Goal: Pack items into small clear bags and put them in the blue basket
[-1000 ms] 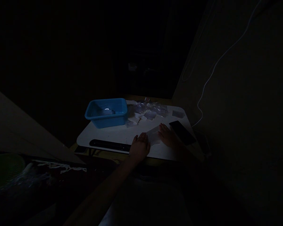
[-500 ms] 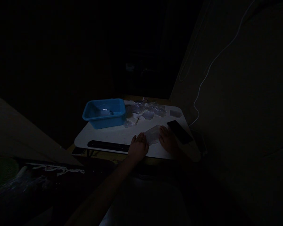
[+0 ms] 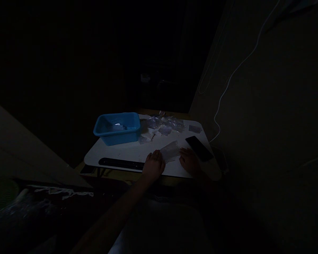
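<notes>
In the dim head view, a clear plastic bag (image 3: 170,151) lies flat on the white table (image 3: 122,151) between my two hands. My left hand (image 3: 153,164) rests palm down at the bag's left edge, its fingers stretched out. On the other side is my right hand (image 3: 189,161), its fingers loosely bent beside the bag's right edge and gripping nothing visible. Whether those fingertips still touch the plastic is too dark to tell. Just beyond the right hand lies a dark phone-like slab (image 3: 199,148).
A blue plastic basin (image 3: 119,137) with clear plastic inside stands at the back left. Crumpled plastic bags (image 3: 165,123) are heaped beside it. A small flat packet (image 3: 195,129) lies at the back right. A white cable (image 3: 229,81) runs down the right wall.
My right hand has drawn back slightly from the bag, and its fingers are more bent. My left hand stays at the bag's left edge. The view has shifted a little.
</notes>
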